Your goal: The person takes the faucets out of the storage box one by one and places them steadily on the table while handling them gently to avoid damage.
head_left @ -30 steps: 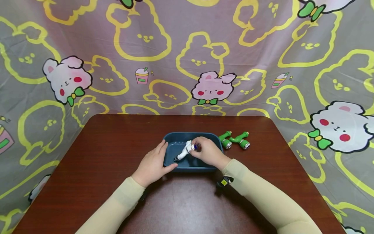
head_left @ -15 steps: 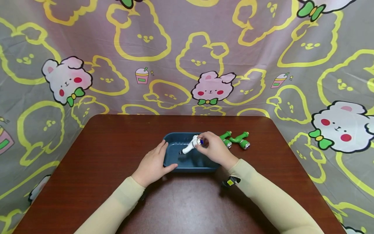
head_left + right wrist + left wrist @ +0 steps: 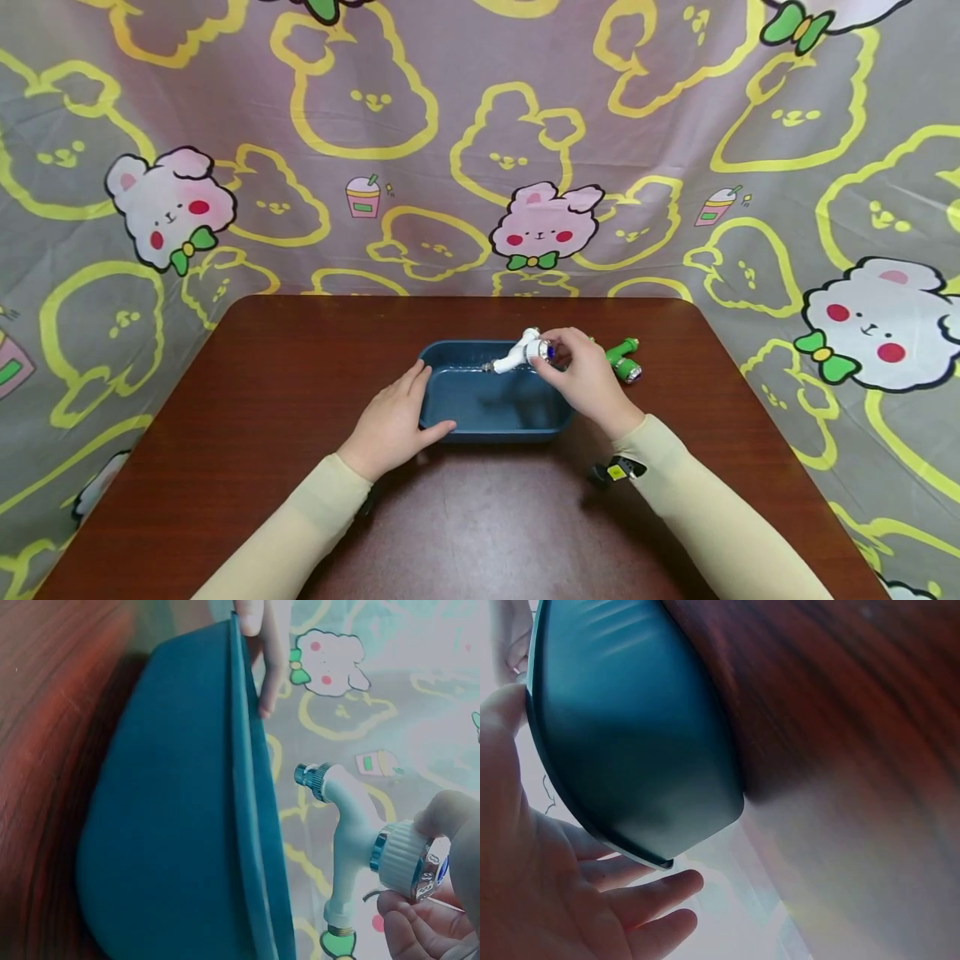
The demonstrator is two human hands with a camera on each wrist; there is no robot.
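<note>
A white faucet (image 3: pixel 513 357) with a ribbed knob is held up above the back right part of a dark blue tray (image 3: pixel 487 433). My right hand (image 3: pixel 588 379) pinches its knob (image 3: pixel 401 859) between thumb and fingers. In the right wrist view the faucet's spout tip and threaded brass end are both free, apart from the tray. At the tray's left end rests my left hand (image 3: pixel 390 425), its thumb along the front rim and its fingers at the left side. The left wrist view shows those fingers (image 3: pixel 656 896) extended beside the tray wall.
To the right of the tray, a green faucet (image 3: pixel 624 360) lies on the brown table (image 3: pixel 300 358). Another green one is almost wholly hidden behind my right hand. A patterned curtain (image 3: pixel 420 167) hangs behind and beside the table.
My right hand has lifted the white faucet from inside the tray and carried it up, back and to the right. My left hand has kept its place on the tray.
</note>
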